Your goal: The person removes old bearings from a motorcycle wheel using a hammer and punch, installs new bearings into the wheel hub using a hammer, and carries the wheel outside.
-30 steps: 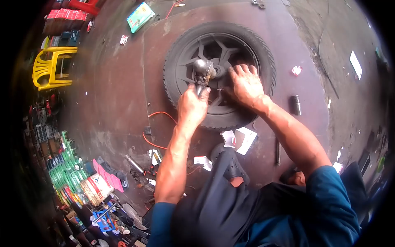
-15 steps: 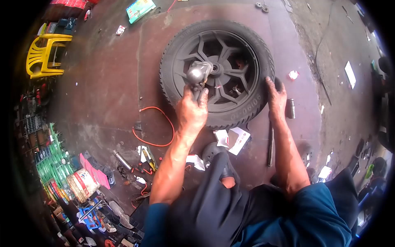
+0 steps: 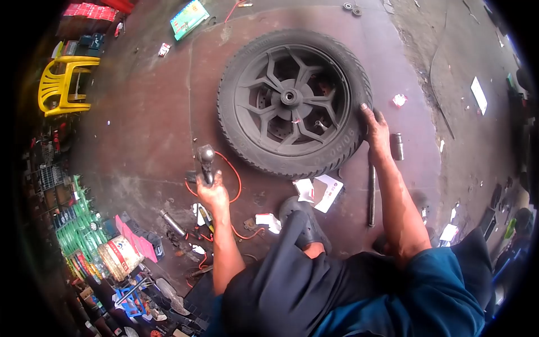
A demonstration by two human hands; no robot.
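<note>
A motorcycle wheel [image 3: 289,95] with a black tyre and dark spoked rim lies flat on the floor. My left hand [image 3: 214,191] is closed around a ball-peen hammer [image 3: 206,160], held to the lower left of the tyre with its rounded metal head up. My right hand [image 3: 376,126] grips the tyre's right edge, thumb on the sidewall, the other fingers partly hidden. Below that hand a dark metal bar [image 3: 371,196] points toward me. Beside it stands or lies a steel socket [image 3: 398,146]; I cannot tell which. A small metal piece [image 3: 320,124] shows between the spokes.
An orange cord [image 3: 238,178] curls by the hammer. Torn white packaging [image 3: 327,192] lies near my shoe [image 3: 306,224]. Tools, a metal cylinder [image 3: 173,223] and a white bucket [image 3: 120,257] crowd the left. A yellow chair [image 3: 67,84] stands far left; two bearings [image 3: 352,9] lie at the top.
My left hand and the hammer have moved from over the wheel's hub down and left, off the tyre. The hub is now uncovered. My right hand stays at the tyre's edge.
</note>
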